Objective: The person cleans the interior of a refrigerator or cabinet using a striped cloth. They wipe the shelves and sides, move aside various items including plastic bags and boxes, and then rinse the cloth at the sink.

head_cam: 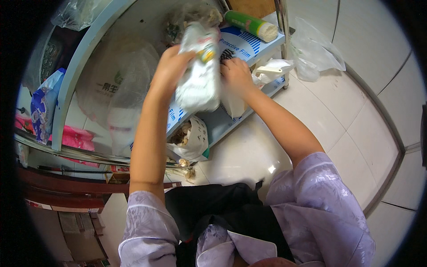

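Observation:
My left hand (173,68) grips the left side of a white plastic package (199,76) with yellow and green print, blurred, held over the metal shelf rack. To the right of the package, my right hand (236,75) reaches to the shelf with its fingertips at a dark striped item (227,54); whether it holds this cannot be told. Below that hand hangs a pale bag (234,101), partly hidden. A green cylindrical package (250,25) of pale dried noodles lies on the shelf's blue and white protective film (235,42). Clear bags (196,16) with unclear contents lie behind the white package.
A white bag of garlic (198,138) sits on the lower shelf, with garlic bulbs (184,163) beside it. Large clear plastic bags (128,90) fill the rack's left side. Another plastic bag (310,50) lies by the wall at right. A metal rail (96,155) crosses at left.

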`<state>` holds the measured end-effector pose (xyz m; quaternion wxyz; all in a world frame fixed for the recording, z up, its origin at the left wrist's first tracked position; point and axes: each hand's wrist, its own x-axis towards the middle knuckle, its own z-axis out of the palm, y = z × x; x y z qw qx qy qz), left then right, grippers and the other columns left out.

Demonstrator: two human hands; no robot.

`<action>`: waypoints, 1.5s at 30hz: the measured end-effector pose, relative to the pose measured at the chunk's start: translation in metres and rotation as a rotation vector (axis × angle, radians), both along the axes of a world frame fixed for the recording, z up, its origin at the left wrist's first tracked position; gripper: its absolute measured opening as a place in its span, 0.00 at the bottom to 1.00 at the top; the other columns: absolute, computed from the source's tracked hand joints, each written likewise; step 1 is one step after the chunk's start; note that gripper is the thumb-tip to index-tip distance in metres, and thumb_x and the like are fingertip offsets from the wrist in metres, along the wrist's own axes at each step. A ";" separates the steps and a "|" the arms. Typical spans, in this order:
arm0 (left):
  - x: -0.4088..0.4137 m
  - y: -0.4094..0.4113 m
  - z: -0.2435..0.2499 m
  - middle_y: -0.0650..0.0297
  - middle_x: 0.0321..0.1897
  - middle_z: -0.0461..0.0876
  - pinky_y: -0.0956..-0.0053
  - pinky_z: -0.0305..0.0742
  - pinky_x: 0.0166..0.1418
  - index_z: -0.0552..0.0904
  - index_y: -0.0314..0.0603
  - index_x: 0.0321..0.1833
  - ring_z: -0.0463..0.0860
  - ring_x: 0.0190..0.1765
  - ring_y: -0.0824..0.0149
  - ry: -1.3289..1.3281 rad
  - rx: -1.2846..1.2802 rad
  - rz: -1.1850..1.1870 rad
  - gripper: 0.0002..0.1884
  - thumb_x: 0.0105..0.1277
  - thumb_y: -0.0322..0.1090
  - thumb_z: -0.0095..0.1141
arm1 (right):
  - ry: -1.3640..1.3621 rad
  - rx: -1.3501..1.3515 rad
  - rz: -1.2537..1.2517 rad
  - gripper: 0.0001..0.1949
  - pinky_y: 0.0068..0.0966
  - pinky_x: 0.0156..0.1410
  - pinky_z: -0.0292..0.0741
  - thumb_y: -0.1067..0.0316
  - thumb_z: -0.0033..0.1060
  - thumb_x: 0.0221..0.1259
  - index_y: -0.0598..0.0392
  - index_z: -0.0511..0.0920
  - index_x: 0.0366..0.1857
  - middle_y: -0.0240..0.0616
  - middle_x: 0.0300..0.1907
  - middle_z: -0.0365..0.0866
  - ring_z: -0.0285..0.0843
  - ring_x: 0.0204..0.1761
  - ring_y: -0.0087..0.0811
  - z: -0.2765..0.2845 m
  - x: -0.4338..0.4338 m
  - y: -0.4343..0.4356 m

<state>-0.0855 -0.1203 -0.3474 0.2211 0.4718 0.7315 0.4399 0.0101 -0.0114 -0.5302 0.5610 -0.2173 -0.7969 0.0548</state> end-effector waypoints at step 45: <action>-0.183 -0.161 -0.065 0.54 0.52 0.76 0.53 0.62 0.61 0.72 0.52 0.64 0.68 0.58 0.49 1.221 -0.102 0.959 0.37 0.49 0.54 0.64 | -0.352 0.113 0.351 0.16 0.37 0.63 0.67 0.66 0.56 0.58 0.52 0.77 0.50 0.42 0.52 0.79 0.73 0.57 0.42 0.009 -0.062 -0.079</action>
